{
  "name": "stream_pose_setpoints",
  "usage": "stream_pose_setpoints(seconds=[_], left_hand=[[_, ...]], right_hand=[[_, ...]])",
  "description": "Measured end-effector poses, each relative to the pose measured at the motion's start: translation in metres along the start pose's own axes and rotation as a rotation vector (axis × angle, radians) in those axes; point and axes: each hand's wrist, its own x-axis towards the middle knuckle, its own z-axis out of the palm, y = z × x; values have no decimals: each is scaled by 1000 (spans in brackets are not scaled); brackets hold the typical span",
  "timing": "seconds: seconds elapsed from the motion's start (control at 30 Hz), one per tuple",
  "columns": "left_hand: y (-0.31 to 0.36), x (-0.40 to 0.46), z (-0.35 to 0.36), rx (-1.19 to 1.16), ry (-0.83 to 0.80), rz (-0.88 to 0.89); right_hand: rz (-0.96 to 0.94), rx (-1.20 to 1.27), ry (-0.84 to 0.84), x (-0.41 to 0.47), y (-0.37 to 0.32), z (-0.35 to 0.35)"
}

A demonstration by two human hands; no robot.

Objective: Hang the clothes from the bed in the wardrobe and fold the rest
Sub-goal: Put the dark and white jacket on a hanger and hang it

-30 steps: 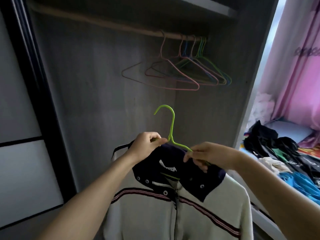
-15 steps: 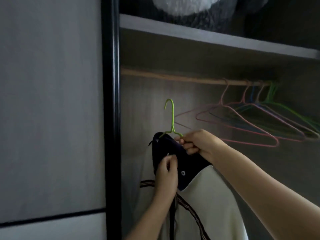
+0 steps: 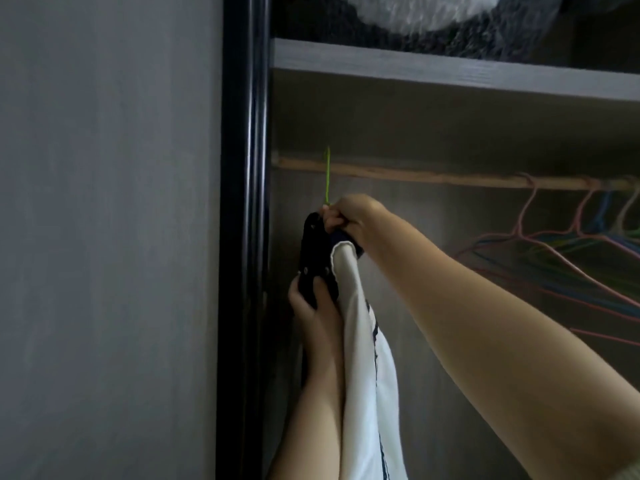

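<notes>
A white jacket (image 3: pixel 367 358) with a dark navy collar (image 3: pixel 315 251) hangs edge-on from a green wire hanger (image 3: pixel 327 176). The hanger's hook stands at the wooden rail (image 3: pixel 433 176), near the rail's left end; whether it rests on the rail I cannot tell. My right hand (image 3: pixel 349 216) grips the hanger's neck and the top of the collar. My left hand (image 3: pixel 311 306) holds the lower part of the navy collar from below. The hanger's shoulders are hidden inside the jacket.
Several empty wire hangers (image 3: pixel 568 247), pink, blue and green, hang at the rail's right end. A black door frame (image 3: pixel 244 237) and a grey door panel (image 3: pixel 104 237) stand close on the left. A shelf (image 3: pixel 450 72) above carries a dark fuzzy bundle (image 3: pixel 433 26).
The jacket on its hanger has risen and swung left to the rail's left end, turning edge-on. The view has tilted up and left; the bed with clothes is out of sight.
</notes>
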Motion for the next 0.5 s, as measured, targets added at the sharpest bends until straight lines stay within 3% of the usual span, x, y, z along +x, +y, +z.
stream_pose_setpoints(seconds=[0.17,0.5], left_hand=[[-19,-4,-8,-28,6,-75],[-19,2,-24,41,141,-29]], right_hand=[[42,-61,-6,16,23,-10],[-112,-338,42,23,44,22]])
